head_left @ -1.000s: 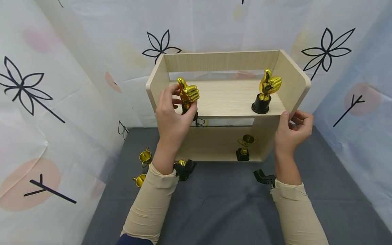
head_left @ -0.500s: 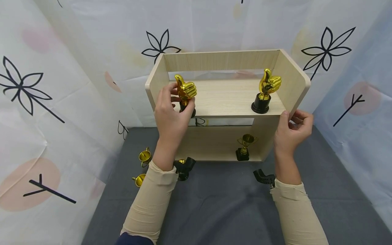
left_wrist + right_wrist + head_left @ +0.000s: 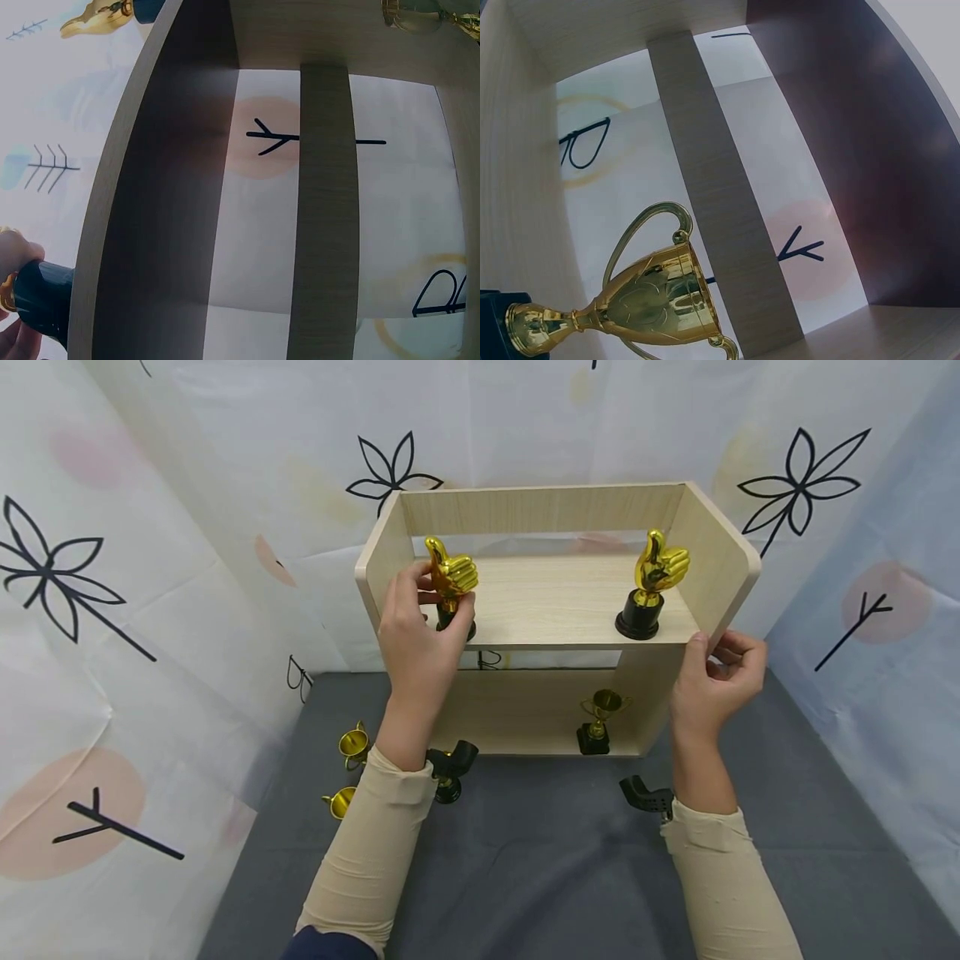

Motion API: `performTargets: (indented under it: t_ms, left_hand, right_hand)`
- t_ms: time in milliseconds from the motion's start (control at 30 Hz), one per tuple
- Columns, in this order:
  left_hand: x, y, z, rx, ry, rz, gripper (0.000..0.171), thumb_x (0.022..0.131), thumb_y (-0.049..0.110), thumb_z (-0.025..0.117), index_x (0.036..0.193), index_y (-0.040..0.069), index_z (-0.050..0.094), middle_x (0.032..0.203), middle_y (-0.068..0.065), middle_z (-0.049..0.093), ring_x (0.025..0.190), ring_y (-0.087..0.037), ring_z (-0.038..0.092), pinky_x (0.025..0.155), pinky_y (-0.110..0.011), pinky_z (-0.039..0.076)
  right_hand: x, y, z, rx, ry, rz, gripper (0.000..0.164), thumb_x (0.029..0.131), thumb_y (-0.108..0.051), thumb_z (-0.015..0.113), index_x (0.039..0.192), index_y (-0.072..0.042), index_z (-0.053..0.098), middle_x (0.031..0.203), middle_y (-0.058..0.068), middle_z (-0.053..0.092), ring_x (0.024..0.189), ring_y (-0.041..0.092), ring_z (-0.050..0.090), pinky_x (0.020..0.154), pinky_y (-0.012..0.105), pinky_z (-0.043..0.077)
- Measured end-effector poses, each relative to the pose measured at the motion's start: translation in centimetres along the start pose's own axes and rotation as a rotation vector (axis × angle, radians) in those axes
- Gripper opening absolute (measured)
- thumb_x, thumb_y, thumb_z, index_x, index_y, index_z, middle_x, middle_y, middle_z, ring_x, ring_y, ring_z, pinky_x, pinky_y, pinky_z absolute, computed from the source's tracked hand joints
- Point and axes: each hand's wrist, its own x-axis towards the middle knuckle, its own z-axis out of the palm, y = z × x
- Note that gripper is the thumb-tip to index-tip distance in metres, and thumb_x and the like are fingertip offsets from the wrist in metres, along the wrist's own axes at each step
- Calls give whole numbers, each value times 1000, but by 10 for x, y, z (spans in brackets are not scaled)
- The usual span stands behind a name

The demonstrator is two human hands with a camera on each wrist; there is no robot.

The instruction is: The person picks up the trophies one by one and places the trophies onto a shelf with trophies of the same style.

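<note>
My left hand point(image 3: 422, 639) is holding a gold thumbs-up trophy point(image 3: 454, 577) at the left end of the upper board point(image 3: 551, 602); my right hand point(image 3: 716, 685) is gripping the right side panel point(image 3: 716, 556).

Pale walls point(image 3: 247, 460) printed with black leaves point(image 3: 801, 487) border grey cloth point(image 3: 555, 860).

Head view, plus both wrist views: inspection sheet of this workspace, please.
Surface: dark grey cloth.
Job's things: pale wooden two-tier shelf; black-based gold thumbs-up trophy, held at upper left, shelf contact unclear; matching trophy, upright at upper right; gold two-handled cup trophy, upright on lower tier, right; gold cup and second gold cup, left.
Clutter: round black base, partly hidden by black wrist mount.
Grips: left grip holds the first trophy; right grip holds the shelf's front right edge.
Cables: nothing seen.
Surroundings: white fabric backdrop, black plant prints.
</note>
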Motion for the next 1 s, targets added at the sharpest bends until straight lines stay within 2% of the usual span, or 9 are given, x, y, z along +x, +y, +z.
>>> performTargets:
  t_ms: [300, 533, 1000]
  left_hand:
    - [2, -2, 3, 33, 5, -23, 45, 93, 24, 83, 129, 4, 65, 113, -14, 69, 98, -27, 72, 88, -42, 58]
    - [1, -2, 3, 18, 8, -31, 48, 93, 27, 84, 130, 3, 66, 113, -15, 68, 99, -27, 72, 76, -38, 54]
    - [-1, -7, 3, -37, 19, -16, 50, 91, 28, 87, 128, 2, 67, 114, -17, 66, 99, -28, 71, 79, -39, 56]
  right_hand:
    - [-1, 2, -1, 0, -5, -10, 9, 92, -6, 67, 94, -15, 65, 93, -6, 60, 81, 8, 57, 66, 24, 43]
    - [-1, 0, -1, 7, -3, -7, 8, 92, -6, 67, 94, -14, 65, 93, -6, 60, 83, 8, 58, 66, 24, 44]
    - [-1, 0, 0, 14, -1, -7, 6, 92, -6, 67, 96, -11, 65, 94, -8, 60, 83, 8, 58, 67, 24, 44]
